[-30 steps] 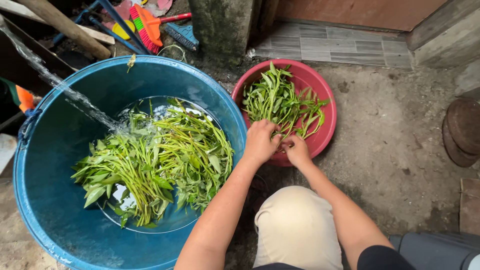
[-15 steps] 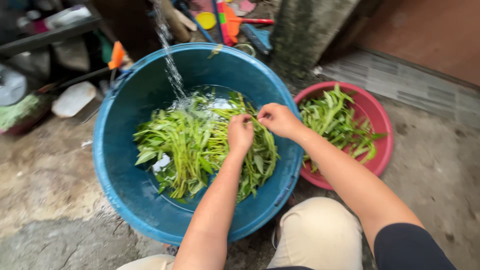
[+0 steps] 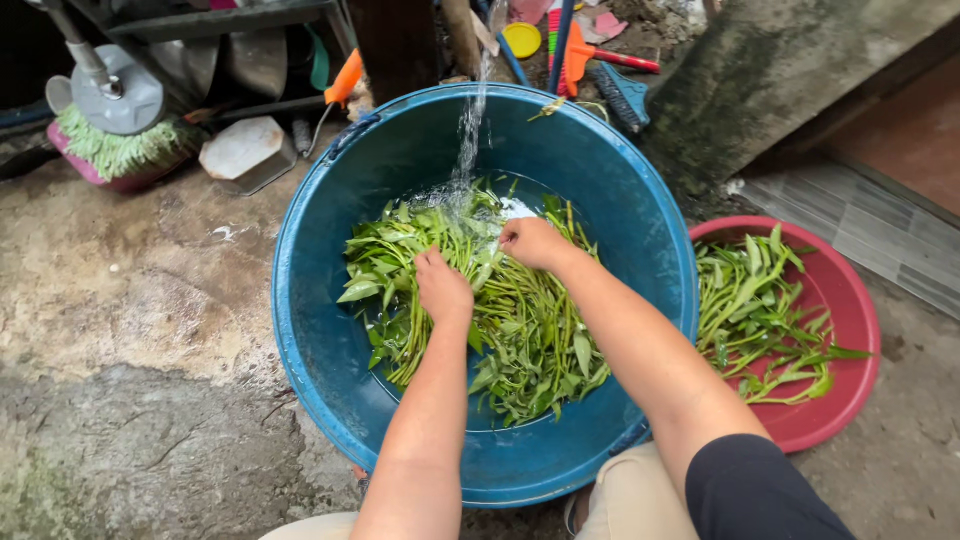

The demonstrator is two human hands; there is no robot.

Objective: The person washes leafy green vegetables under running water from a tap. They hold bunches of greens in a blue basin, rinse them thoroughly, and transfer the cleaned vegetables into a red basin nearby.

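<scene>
Lying stems (image 3: pixel 520 330) lengthwise toward person, under hands.

My only view comes from the camera on the person's head, looking steeply down and slightly forward from close range. The blue tub (image 3: pixel 330 330) fills the centre of frame, the red basin (image 3: pixel 850 370) is cut into the right side, and both forearms enter from the bottom edge. With just this one view, no second camera shares any of the scene.
</scene>
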